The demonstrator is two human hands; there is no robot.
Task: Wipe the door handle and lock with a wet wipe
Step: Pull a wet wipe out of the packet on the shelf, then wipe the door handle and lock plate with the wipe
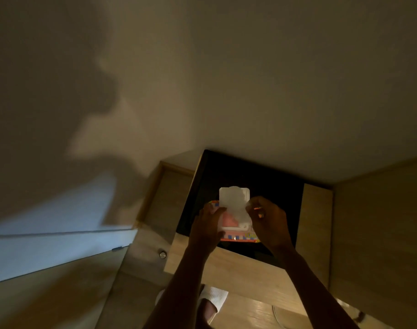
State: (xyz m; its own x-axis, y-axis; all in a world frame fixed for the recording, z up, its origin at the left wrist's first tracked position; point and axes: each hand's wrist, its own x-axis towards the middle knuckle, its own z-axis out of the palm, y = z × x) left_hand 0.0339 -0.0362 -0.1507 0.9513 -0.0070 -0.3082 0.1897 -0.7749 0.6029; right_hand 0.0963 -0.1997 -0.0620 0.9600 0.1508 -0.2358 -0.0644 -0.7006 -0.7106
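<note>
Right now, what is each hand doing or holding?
Left hand: closed on the wipe pack, lid flipped open.
Right hand: fingers pinching a wet wipe at the pack's opening.

Wipes pack (236, 224): soft plastic film, slight sheen, printed colours; flip lid (233, 198) stiff white plastic, smooth. Wipe (246, 205) poking out: thin white cloth-like sheet, matt. Cabinet (228, 264): pale wood-look, smooth, matt-ish. Its top panel (250, 172): black, glossy-ish, too dark to tell material. Small knob (162, 254): shiny metal. Wall (250, 79): plain matt paint. Floor (255, 312): light wood-look, bit of shine. Slipper (214, 298): white ribbed cloth.
</note>
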